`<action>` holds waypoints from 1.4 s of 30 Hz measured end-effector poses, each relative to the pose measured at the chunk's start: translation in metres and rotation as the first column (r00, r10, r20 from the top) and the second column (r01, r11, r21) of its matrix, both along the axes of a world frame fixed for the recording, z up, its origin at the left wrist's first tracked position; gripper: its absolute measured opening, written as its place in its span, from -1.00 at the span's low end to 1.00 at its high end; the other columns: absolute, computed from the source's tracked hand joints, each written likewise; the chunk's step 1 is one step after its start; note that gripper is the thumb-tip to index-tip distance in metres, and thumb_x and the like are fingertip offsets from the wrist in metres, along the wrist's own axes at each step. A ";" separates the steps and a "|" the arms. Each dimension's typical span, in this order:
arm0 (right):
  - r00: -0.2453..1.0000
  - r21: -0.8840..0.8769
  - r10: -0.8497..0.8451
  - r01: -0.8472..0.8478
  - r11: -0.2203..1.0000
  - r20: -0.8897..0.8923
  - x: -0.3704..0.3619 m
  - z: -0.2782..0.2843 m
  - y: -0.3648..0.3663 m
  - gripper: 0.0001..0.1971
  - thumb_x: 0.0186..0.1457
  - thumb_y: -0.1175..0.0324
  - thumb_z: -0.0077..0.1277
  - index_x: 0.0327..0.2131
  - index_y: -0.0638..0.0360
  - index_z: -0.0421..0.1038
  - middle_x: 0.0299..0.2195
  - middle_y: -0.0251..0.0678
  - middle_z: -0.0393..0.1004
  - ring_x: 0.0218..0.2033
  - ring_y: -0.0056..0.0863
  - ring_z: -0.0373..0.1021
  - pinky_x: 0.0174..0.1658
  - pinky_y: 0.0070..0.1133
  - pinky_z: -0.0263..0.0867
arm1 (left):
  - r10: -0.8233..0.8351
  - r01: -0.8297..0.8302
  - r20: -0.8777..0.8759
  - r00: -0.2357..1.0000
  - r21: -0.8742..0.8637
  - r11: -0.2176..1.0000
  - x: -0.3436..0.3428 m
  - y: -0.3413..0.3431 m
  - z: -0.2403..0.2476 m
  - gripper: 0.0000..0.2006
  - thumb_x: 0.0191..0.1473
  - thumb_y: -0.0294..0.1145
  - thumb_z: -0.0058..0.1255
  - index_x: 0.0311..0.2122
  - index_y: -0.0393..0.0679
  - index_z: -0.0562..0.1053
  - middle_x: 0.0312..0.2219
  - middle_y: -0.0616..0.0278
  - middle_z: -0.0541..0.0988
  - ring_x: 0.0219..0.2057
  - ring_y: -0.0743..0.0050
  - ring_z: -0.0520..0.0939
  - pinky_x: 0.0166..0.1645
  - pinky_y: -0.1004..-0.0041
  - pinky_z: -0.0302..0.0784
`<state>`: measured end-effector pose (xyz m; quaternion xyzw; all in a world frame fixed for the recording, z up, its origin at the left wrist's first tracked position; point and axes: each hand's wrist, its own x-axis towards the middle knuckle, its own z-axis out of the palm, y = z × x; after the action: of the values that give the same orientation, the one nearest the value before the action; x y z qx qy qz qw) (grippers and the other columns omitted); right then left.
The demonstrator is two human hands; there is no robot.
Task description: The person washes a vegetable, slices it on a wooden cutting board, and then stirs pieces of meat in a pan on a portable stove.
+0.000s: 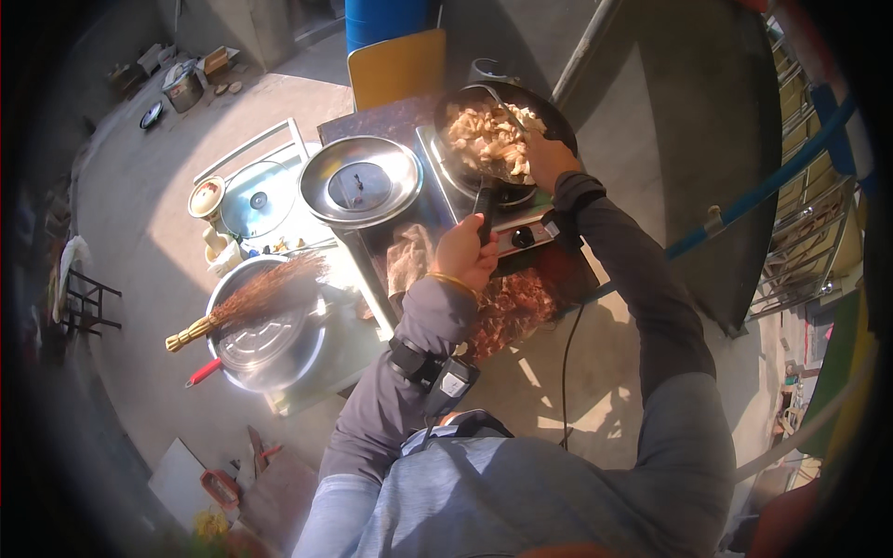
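A black frying pan [551, 113] full of pale food pieces [484, 135] sits on a portable stove [521, 232]. My left hand [463, 253] is closed around the pan's black handle [484, 206]. My right hand [549, 158] is over the pan's near right side, gripping a metal spatula [507, 110] that reaches into the food.
A large pot with a steel lid [361, 181] stands left of the stove. Further left are a round lid [256, 198], a big covered pot with a straw broom [251, 299] across it, and a yellow chair back [397, 67] behind. A black cable [565, 372] hangs down.
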<state>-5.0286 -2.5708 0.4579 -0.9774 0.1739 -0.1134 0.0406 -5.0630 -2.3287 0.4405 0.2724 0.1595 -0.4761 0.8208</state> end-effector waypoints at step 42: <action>0.994 -0.035 -0.029 0.026 0.999 -0.106 -0.122 0.025 0.021 -0.65 0.10 0.33 -0.19 -0.01 0.03 0.17 -0.44 0.06 0.45 -0.33 0.05 0.38 -0.28 -0.17 0.27 | -0.023 0.019 -0.060 0.998 -0.066 0.998 0.007 0.006 -0.005 -0.91 0.17 -0.35 -0.20 -0.26 -0.08 0.23 -0.53 0.11 0.33 -0.65 0.48 0.29 -0.66 0.61 0.15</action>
<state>-5.1506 -2.5499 0.4834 -0.9801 0.1873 -0.0644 0.0131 -5.0558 -2.3226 0.4352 0.2323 0.1657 -0.4977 0.8191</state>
